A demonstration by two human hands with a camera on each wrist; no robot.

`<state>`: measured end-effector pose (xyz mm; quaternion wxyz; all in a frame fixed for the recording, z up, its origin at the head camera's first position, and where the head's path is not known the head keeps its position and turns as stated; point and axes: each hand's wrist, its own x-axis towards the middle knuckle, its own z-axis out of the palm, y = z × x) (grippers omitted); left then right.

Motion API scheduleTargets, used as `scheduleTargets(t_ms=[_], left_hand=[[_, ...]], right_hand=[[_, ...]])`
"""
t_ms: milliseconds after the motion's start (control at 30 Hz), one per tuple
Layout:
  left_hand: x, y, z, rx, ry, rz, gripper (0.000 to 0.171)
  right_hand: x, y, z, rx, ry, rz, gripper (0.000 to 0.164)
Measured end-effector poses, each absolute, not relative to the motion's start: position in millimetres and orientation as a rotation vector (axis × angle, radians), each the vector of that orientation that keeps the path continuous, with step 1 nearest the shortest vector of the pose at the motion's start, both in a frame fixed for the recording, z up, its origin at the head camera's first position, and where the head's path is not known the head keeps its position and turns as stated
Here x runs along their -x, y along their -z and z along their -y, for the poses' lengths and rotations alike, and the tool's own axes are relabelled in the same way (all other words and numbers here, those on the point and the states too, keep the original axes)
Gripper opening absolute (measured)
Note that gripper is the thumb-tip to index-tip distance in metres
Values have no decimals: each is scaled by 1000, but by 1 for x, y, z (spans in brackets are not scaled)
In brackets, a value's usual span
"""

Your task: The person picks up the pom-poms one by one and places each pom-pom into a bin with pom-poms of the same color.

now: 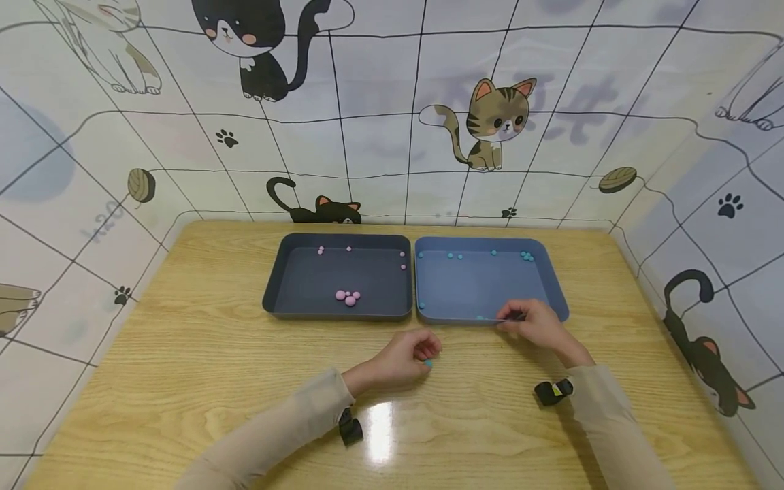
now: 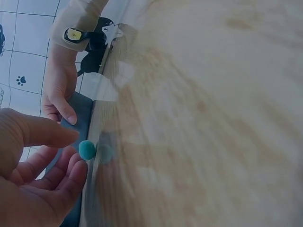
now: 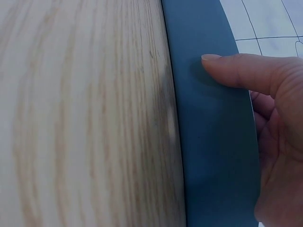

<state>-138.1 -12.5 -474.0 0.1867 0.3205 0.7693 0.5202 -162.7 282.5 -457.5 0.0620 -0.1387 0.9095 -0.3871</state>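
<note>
My left hand (image 1: 401,357) is low over the table in front of the trays. A small teal ball (image 2: 87,150) sits on the tabletop right at its fingertips, with the thumb on one side and loosely bent fingers on the other; a gap shows between thumb and fingers. At the front wall of the blue tray (image 1: 478,279), my right hand (image 1: 535,323) grips the rim. Its thumb (image 3: 222,68) presses the outer face, while the other fingers reach over to the inside, partly hidden by the wall.
Several teal balls (image 1: 527,256) lie scattered inside the blue tray, mostly along its edges. Left of it stands a dark grey tray (image 1: 306,275) holding several pink balls (image 1: 350,300). Both trays sit on a wooden table (image 1: 202,354), before a cat-patterned backdrop (image 1: 392,102).
</note>
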Motion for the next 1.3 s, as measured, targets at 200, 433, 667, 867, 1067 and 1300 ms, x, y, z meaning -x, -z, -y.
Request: scheduleTargets(t_ms=[200,433,667,867,1067,1300], left_hand=[[139,479,11,-950,-1442,-2202,28],[139,476,10,-990,-1378,-2238,26],[139,474,7,-1051,-1336,-2264,25],[141,476,7,-978,-1366,-2201,25],[142,473,5,-917,-1420,-2126,26],[143,471,3,-862,-1460,-2107,26]], right_hand=[[163,459,-282,427,1174,-2755,5],[163,458,-282,420,1155,-2770,8],[163,458,-283,412,1179,-2745,6],[162,460,-284,428,1181,-2758,5],[162,461,-284,415,1163,-2758,5],[163,463,-284,428,1164,-2756,5]])
